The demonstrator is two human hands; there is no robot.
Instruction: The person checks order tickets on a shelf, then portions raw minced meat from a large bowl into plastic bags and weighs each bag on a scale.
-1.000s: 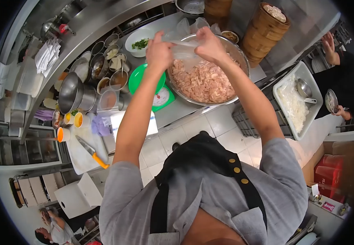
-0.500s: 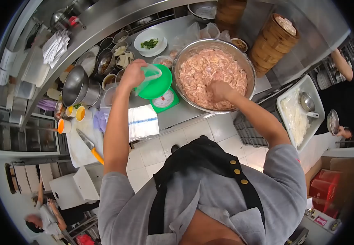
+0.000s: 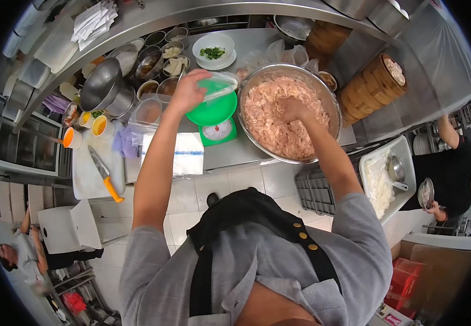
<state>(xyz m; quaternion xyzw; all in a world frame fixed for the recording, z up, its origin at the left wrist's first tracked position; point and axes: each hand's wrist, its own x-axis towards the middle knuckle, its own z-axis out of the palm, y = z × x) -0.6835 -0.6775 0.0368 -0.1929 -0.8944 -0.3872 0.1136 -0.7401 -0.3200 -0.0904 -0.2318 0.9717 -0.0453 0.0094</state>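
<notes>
My left hand [image 3: 189, 91] grips a clear plastic bag [image 3: 217, 87] by its edge, over the green pan [image 3: 212, 110] of a kitchen scale [image 3: 217, 131]. The bag's mouth points right, toward the large steel bowl [image 3: 245, 126]. Chopped pale-pink raw meat [image 3: 279, 136] fills much of that bowl. My right hand [image 3: 291, 110] is down in the meat, its fingers partly buried, so what they hold is hidden. A white bowl of chopped greens [image 3: 212, 52] stands behind the scale.
Bamboo steamers [image 3: 370, 89] stand right of the bowl. At left are steel bowls [image 3: 101, 91], orange-filled cups and a cutting board [image 3: 83, 174] with an orange-handled knife [image 3: 105, 175]. A white tub [image 3: 404, 148] is at right. One person stands at far right, another at lower left.
Both hands were together holding the bag above the meat; they have since parted, the left moving over the scale with the bag, the right down into the meat. The view has shifted.
</notes>
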